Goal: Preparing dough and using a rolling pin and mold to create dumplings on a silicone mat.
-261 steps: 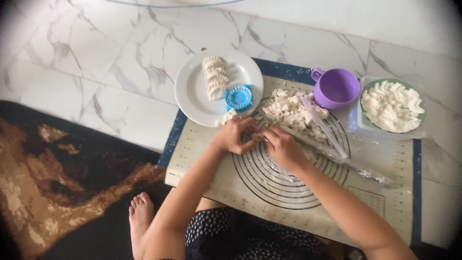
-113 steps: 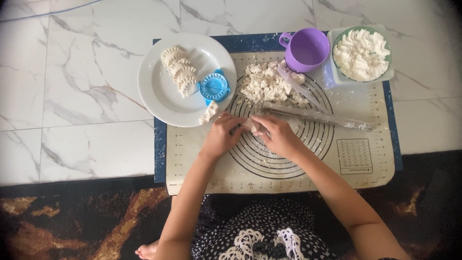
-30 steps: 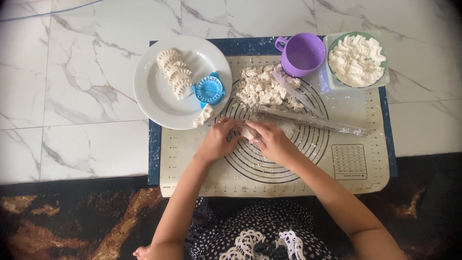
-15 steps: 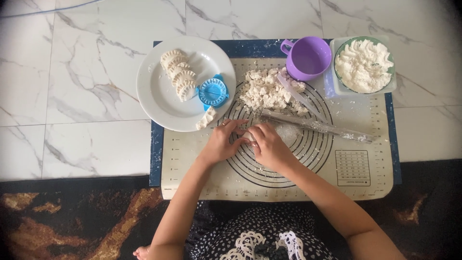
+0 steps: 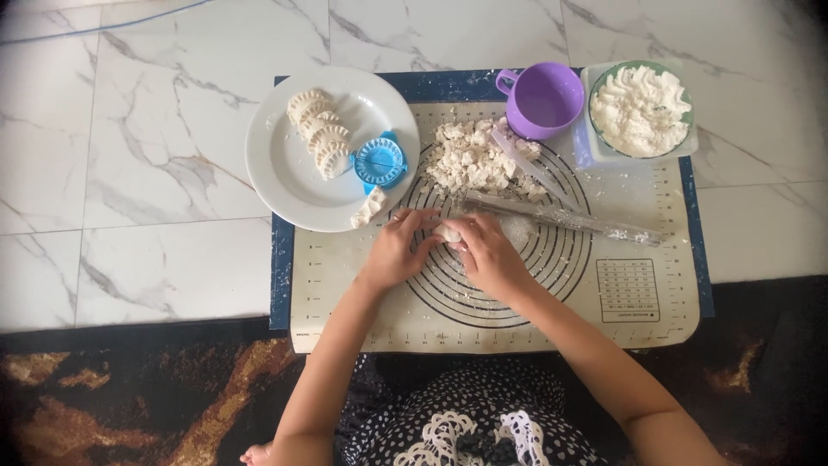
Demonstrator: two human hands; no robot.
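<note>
1. Since approx half a sec ago: both hands have barely shifted, still cupped together over the mat's ring pattern; plate, cup and bowl sit where they were.
2. Left hand fingers curl in narrow around a small dough piece, tips touching it from the left.
3. Right hand fingers close on the same dough piece from the right; the lump is pinched btwn both hands, just above the mat, mostly hidden.
4. Below them: beige baking mat w/ printed circles, dusted w/ crumbs, lying on a marble floor.
5. Just beyond the fingers: clear rolling pin, lying slanted across the rings.
6. Behind it: pile of dough scraps, w/ a clear flat tool beside it.
7. Left of the pile: white plate w/ a row of folded dumplings, a blue dumpling press, and one more dumpling on the rim.
8. Far edge: purple cup; next to it, a bowl of white filling.
</note>
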